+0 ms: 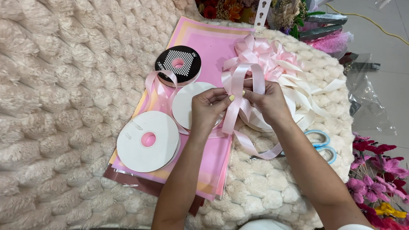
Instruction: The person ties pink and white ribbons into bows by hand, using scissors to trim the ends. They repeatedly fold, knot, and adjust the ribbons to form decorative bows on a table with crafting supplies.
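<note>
At centre frame, both hands meet over a loop of pink ribbon (237, 81), and everything turns on that meeting point: the ribbon sits directly between the fingertips, not off to either side. The left hand (208, 108) pinches it narrowly from the left, thumb and forefinger closed on the band. The right hand (267, 101) grips it from the right, fingers curled tight. Both are equally near, touching the ribbon.

The ribbon's long axis runs roughly up and down the frame: the loop rises above the hands, and a tail (251, 147) drops below them, then curls toward the lower right.

Just above and right of the loop lies a finished pink bow (272, 57), with cream ribbon loops (304, 91) fanned beside it. Under the right hand sits a cream spool (257, 121), mostly hidden. Left of the hands lie three more spools: a white one (148, 140), another white one (191, 104) partly behind the left hand, and a black checkered one (178, 64) at upper centre. All rest on pink paper sheets (204, 42) over a fluffy cream blanket (55, 85). Blue scissors (321, 145) lie beside the right forearm, with artificial flowers (377, 179) at lower right.
</note>
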